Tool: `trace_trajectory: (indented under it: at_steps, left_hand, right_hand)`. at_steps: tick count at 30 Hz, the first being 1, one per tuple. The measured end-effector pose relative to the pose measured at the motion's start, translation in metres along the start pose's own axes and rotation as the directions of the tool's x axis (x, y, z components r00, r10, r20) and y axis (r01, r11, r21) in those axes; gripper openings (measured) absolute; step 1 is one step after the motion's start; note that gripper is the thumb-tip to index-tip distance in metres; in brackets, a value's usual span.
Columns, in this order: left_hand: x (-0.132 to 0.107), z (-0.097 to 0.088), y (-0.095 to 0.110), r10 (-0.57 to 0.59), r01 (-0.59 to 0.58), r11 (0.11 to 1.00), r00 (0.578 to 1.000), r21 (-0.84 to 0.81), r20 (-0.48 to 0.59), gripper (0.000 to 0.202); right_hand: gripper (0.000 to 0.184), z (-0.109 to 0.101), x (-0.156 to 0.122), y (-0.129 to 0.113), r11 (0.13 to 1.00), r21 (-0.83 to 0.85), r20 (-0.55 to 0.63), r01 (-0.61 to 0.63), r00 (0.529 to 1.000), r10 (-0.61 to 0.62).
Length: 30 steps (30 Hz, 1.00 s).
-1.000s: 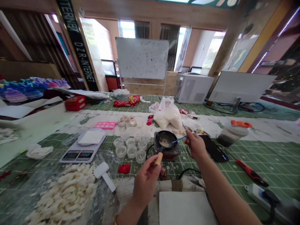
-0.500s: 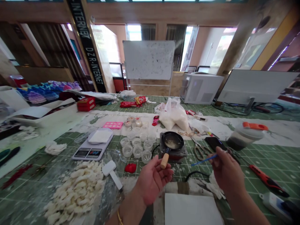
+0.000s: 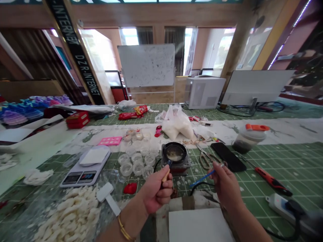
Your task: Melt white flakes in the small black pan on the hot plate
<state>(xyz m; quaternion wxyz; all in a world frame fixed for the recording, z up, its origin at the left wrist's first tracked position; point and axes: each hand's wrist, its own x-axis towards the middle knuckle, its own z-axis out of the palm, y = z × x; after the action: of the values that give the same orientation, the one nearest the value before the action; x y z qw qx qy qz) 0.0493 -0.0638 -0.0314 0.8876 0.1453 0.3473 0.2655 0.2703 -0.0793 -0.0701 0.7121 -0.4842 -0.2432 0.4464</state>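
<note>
A small black pan (image 3: 174, 152) with pale melted stuff sits on a little burner (image 3: 176, 164) at the table's middle. My left hand (image 3: 155, 192) is closed around the pan's wooden handle (image 3: 166, 174). My right hand (image 3: 225, 185) pinches a thin blue stick (image 3: 202, 177), held low and to the right of the pan, its tip pointing left. Several small clear cups (image 3: 137, 161) stand just left of the burner.
A kitchen scale (image 3: 85, 166) and a heap of white wax pieces (image 3: 68, 211) lie at the left. Scissors (image 3: 205, 158), a black phone (image 3: 228, 156), a lidded cup (image 3: 248, 137), a red-handled tool (image 3: 272, 181) and a power strip (image 3: 285, 210) are at the right. A white board (image 3: 199, 225) lies near me.
My right hand drew the blue stick out of the pan and down to the right. My left hand opened off the handle, then closed on it again.
</note>
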Motion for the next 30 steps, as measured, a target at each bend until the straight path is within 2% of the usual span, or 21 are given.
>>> trace_trajectory:
  at_steps: [5, 11, 15, 22, 26, 30]
  left_hand:
    - [-0.002, 0.002, 0.006, 0.006, -0.009, 0.999, 0.999, 0.053, 0.048, 0.032]
    - [-0.024, -0.012, 0.029, 0.094, -0.101, 0.992, 0.992, 0.079, 0.090, 0.030]
    - [-0.044, -0.033, 0.048, 0.168, -0.171, 0.983, 0.984, 0.064, 0.051, 0.031]
    - [-0.069, -0.083, 0.086, 0.326, -0.325, 0.945, 0.945, 0.040, -0.033, 0.031]
    - [-0.074, -0.106, 0.105, 0.383, -0.382, 0.924, 0.921, 0.031, -0.067, 0.032]
    - [-0.069, -0.123, 0.116, 0.407, -0.405, 0.913, 0.905, 0.042, -0.122, 0.032]
  right_hand:
    - [0.032, -0.001, 0.003, 0.002, 1.000, -0.019, -0.008, -0.001, 1.000, 0.001]
    - [0.032, -0.001, 0.003, 0.004, 0.997, -0.072, 0.005, 0.017, 1.000, -0.017]
    - [0.031, 0.000, 0.003, 0.007, 0.995, -0.096, 0.015, 0.002, 1.000, -0.001]
    - [0.029, 0.001, 0.002, 0.017, 0.991, -0.134, 0.009, -0.026, 1.000, 0.027]
    - [0.030, 0.001, 0.003, 0.022, 0.987, -0.153, -0.012, -0.042, 0.999, 0.040]
    - [0.029, 0.002, 0.005, 0.026, 0.985, -0.165, -0.038, -0.053, 0.998, 0.048]
